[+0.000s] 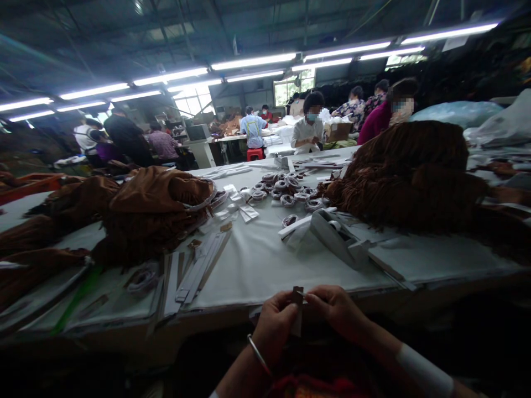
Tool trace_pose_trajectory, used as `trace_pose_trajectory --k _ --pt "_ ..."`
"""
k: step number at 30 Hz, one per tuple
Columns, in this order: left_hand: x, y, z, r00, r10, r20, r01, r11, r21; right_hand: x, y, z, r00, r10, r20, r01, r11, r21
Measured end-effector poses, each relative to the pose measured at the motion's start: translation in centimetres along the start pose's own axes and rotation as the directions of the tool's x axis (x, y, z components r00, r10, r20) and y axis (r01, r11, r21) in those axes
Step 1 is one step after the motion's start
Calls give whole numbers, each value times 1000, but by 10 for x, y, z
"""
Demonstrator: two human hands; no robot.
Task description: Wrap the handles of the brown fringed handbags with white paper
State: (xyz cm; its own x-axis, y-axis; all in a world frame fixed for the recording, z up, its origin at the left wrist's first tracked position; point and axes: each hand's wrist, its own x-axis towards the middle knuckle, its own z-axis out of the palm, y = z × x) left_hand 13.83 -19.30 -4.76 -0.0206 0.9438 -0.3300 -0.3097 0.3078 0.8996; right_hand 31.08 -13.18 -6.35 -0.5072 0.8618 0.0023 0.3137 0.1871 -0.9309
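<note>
Head view: a small flat strip (297, 327) is gripped upright between thumb and fingers of the left hand (274, 314), just off the near edge of the worktop (253, 271). The right hand (334, 303) is bent in at its upper end; whether anything is pinched there cannot be told. Steady holding by the left, with fine work left to the right fingertips, is judged best. Bare surface lies ahead, bounded by long strips (203, 268) at left and a grey dispenser (334, 237) at right.
</note>
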Motion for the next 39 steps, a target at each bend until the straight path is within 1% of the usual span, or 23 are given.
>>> trace_pose_trajectory --k 2,5,9,11,13,14,15,17,19,20,22,25,27,28,30,31,32,33,34,36,37,38,39 --pt "0 -1 0 1000 3 9 -3 1000 -14 -1 -2 -1 1000 18 18 -18 999 49" --pt "0 -5 -1 1000 -2 24 3 999 -41 -1 -5 -2 997 63 55 -72 979 191" --pt "-1 -8 -2 998 4 56 0 998 -66 -2 -10 -1 988 68 141 -119 909 398" --pt "-1 -9 -3 998 -6 57 9 998 -57 -3 -10 1 983 94 158 -160 861 483" --pt "-1 -8 -2 998 -33 43 35 999 -34 -3 -9 3 981 121 152 -182 844 505" --pt "-1 -7 -2 998 -52 34 53 998 -23 -3 -8 4 983 120 137 -173 858 484" --pt "-1 -6 -2 997 -70 23 70 997 -20 -4 -7 4 988 108 113 -147 885 442" --pt "1 -5 -1 996 -90 6 91 995 -38 -4 -6 4 998 40 54 -53 957 287" --pt "5 -5 0 994 -108 8 108 991 -79 -4 -4 2 998 -58 15 56 996 70" --pt "8 -5 1 993 -119 14 120 988 -102 -5 -4 0 995 -103 9 103 993 -51" --pt "15 -8 1 988 -151 39 155 979 -130 -6 -2 -2 984 -178 13 174 941 -289" --pt "24 -14 0 984 -174 33 177 975 -133 -7 4 -5 957 -285 53 265 787 -558" --pt "27 -17 0 982 -187 -1 186 976 -116 -8 7 -6 936 -342 83 308 682 -663" --pt "27 -17 0 980 -198 -16 196 975 -110 -8 8 -6 930 -355 98 319 643 -696" --pt "25 -15 0 976 -215 -26 212 974 -82 -10 8 -5 931 -347 113 315 609 -728" --pt "23 -13 0 978 -206 -32 204 977 -56 -10 7 -5 938 -331 108 303 623 -721" --pt "20 -11 0 982 -184 -44 183 983 -19 -11 6 -4 946 -309 98 288 663 -691" --pt "18 -8 0 987 -151 -62 153 988 35 -11 5 -3 955 -283 84 272 728 -629" --pt "16 -6 0 991 -109 -82 117 988 102 -10 3 -3 965 -252 69 249 807 -535" --pt "14 -3 -1 993 -21 -113 48 969 243 -8 -1 -4 983 -168 74 182 947 -264" --pt "14 -2 -2 993 15 -115 21 952 304 -7 -3 -5 987 -126 96 137 983 -125" --pt "14 -1 -2 993 45 -109 -4 936 351 -5 -5 -6 989 -85 121 88 996 -18" --pt "14 -1 -2 993 68 -94 -27 923 383 -5 -6 -7 989 -49 143 43 998 45"
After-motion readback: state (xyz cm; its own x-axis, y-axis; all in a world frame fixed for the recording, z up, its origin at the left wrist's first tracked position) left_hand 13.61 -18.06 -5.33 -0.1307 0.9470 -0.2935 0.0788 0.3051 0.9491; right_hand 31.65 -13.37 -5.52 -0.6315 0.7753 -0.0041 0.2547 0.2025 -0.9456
